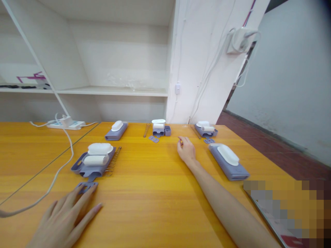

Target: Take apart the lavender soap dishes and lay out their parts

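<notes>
Left hand [63,213] spread, slotted purple plate [86,186] under its fingertips [91,192], right hand [186,149] curled, grip unclear

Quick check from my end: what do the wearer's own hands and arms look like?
The left hand and right hand are both ungloved, with no rings visible. The right forearm shows no sleeve, watch or bracelet.

- Five purple cases [230,171] share one table [144,203]
- Five white oval pieces [229,155]
- Three white rolls [95,160]
- Three wire springs [116,156]
- Two hands [63,213]
- One power strip [75,125]
</notes>
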Demonstrator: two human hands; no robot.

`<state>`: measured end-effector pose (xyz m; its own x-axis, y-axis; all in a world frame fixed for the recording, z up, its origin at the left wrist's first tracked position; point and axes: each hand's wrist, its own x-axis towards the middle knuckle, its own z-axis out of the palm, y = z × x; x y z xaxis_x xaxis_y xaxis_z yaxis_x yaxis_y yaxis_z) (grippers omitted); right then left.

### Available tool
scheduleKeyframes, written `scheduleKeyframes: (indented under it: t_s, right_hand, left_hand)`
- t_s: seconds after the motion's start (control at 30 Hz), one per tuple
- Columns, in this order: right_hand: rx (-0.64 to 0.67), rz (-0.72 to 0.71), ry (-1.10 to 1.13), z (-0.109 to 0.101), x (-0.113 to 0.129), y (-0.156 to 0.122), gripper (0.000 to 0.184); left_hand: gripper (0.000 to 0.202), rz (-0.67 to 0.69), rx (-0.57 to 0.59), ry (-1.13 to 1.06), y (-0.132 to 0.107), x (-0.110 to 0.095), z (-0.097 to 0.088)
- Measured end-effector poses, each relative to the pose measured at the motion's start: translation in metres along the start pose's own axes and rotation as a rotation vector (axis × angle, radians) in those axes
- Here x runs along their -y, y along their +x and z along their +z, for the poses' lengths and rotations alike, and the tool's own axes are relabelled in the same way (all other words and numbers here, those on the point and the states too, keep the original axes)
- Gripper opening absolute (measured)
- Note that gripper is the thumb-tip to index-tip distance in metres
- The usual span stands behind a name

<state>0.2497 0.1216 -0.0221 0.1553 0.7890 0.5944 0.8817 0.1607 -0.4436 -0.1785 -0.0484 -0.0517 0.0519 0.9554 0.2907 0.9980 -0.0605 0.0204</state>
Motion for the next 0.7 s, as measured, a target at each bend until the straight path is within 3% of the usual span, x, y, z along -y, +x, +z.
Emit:
scheduleKeyframes:
  t_s: [0.17,0.27,0.43,0.6,0.7]
  right_hand:
    - [0.014,0.004,-0.013,0.0,0.0,0.0,0.032]
    - [0.017,0.0,-0.014,0.0,0.0,0.0,0.032]
    - [0.018,-0.004,-0.014,0.001,0.0,0.0,0.032]
    - [0.018,-0.011,-0.015,0.0,0.001,-0.001,0.032]
    - [0.023,-0.013,-0.017,0.0,0.001,-0.001,0.032]
  left_hand:
    - [0.058,0.086,-0.013,0.044,0.005,-0.01,-0.006]
    - [0.058,0.157,-0.041,0.028,0.013,-0.028,-0.018]
    - [0.053,0.31,-0.097,-0.023,0.03,-0.075,-0.039]
    - [0.047,0.489,-0.037,-0.044,0.055,-0.127,-0.052]
    - [0.044,0.526,0.006,-0.038,0.08,-0.155,-0.058]
